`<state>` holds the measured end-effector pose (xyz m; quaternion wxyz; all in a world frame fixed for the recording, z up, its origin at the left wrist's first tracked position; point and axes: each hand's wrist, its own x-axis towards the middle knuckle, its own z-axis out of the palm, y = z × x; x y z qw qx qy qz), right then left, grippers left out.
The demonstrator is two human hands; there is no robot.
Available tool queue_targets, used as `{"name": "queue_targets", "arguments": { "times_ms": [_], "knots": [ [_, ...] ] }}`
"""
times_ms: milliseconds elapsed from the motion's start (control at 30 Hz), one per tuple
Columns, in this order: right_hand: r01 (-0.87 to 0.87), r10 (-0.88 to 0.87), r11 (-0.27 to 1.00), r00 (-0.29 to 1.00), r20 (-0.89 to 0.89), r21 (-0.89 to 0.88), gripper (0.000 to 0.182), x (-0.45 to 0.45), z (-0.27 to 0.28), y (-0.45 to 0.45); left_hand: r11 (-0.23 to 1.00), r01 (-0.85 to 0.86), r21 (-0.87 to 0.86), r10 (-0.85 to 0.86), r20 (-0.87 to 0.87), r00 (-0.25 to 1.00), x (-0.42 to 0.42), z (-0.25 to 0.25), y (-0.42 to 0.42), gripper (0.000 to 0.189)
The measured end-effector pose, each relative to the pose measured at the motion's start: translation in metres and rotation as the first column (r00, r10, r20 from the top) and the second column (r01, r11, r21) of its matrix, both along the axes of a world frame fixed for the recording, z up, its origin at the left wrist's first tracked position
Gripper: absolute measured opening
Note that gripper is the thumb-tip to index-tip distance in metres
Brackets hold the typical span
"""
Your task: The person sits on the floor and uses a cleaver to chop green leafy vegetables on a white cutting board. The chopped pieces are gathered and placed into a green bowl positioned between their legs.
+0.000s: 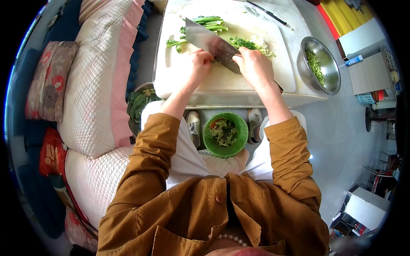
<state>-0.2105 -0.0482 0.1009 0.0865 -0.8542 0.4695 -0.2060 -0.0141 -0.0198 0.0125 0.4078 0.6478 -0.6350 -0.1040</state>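
Note:
My right hand (254, 67) grips a broad steel cleaver (213, 44), whose blade slants up to the left over a white cutting board (230, 81). Close to the blade's lower edge, my left hand (201, 64) has its fingers curled together; whether they pinch a small piece of vegetable I cannot tell. Green leafy stalks (211, 24) lie beyond the blade at the board's far left, with a shorter bunch (176, 43) nearer me. Chopped greens and pale shreds (253, 44) form a pile behind my right hand. On the right stands a steel bowl (333, 75) with chopped greens inside.
A black-handled knife (269, 13) lies on the marble-patterned table (301, 25) beyond the board. Between my feet stands a green bin (225, 152) with vegetable scraps. Left of my legs, a basin holds large leaves (139, 104), beside a quilted sofa (93, 80).

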Motion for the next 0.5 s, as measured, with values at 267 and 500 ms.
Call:
{"name": "queue_targets", "arguments": {
  "times_ms": [267,500],
  "knots": [
    [0.007,-0.004,0.997,0.999,-0.043,0.082,0.021,-0.015,0.02,0.006,0.996,-0.066,0.054,0.066,-0.013,0.998,0.002,0.002,0.0,0.013],
    [-0.016,0.02,0.999,0.995,-0.098,0.036,0.021,-0.004,0.014,0.012,0.995,-0.067,0.07,0.07,-0.031,0.997,-0.001,0.002,-0.003,0.01]
  ]
}}
